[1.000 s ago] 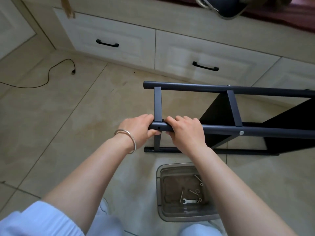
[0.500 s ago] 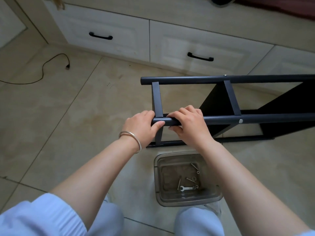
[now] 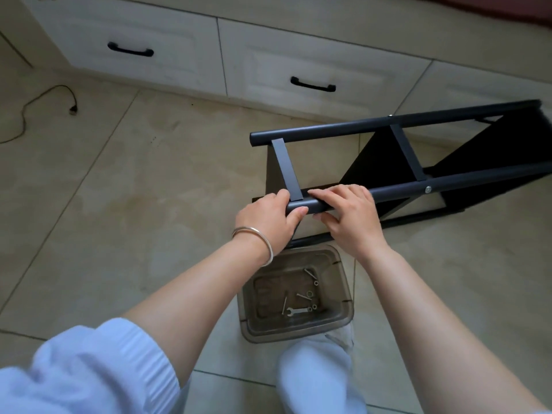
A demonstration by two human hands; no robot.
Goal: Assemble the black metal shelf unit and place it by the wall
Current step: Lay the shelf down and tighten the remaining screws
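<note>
**Shelf frame on its side, both hands on the near tube**

While the shelf [image 3: 418,162] lies on its side on the tiled floor, near the drawer fronts [image 3: 268,55] at the far edge, both hands grip the end of its near upper tube. The left hand [image 3: 265,219] wraps that end, thumb pressed along the front and fingers curled over the top beside a flat crossbar. The right hand [image 3: 349,216] sits just beside it, fingers together and bent over the tube, thumb underneath.

The frame looks largely built: two long tubes joined by crossbars, dark panels fixed between, and a bolt head [image 3: 428,189] seated further along the near tube. Whether every joint is tightened cannot be told. Loose bolts, washers and a spanner [image 3: 297,311] lie in a clear tray [image 3: 343,318] at the person's knees, which suggests fastening may remain. The shelf is not yet upright, nor set by the wall.
</note>
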